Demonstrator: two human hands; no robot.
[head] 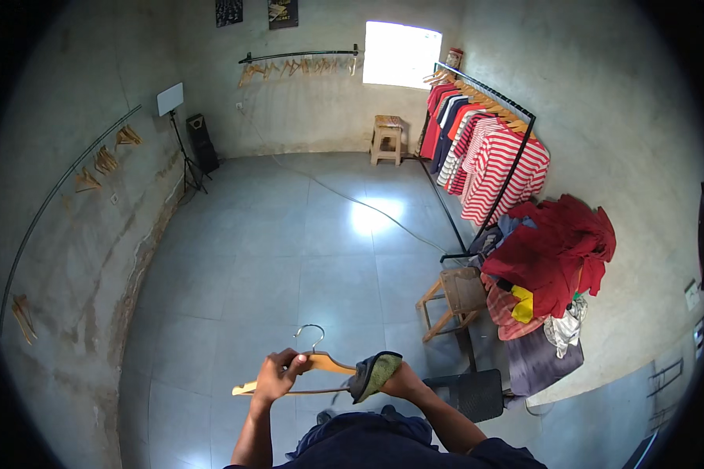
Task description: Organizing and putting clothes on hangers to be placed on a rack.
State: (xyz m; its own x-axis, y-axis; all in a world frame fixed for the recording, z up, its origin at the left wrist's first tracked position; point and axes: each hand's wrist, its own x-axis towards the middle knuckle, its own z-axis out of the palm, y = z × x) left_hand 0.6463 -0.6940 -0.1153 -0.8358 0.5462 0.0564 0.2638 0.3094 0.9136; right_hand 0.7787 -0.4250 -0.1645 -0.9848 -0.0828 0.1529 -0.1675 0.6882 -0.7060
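In front of my body I hold a wooden clothes hanger (328,362) with a metal hook, its hook pointing up. My left hand (278,375) grips it left of the hook, near the upper bar. At the hanger's right end is a folded cloth (375,378), dark grey on one side and greenish on the other. My right hand (402,382) has the cloth wrapped about its fingers and pressed around that end. The cloth hides those fingertips and the hanger's right tip. The hanger's thin lower bar runs behind my left hand.
To the right stand a wooden stool (463,290), a black chair (472,394) and a heap of clothes (554,252). Beyond is a clothes rack (487,88) of shirts. A cable (340,193) crosses the tiled floor. Wall rails (64,182) carry more hangers; a tripod light (171,99) stands far left.
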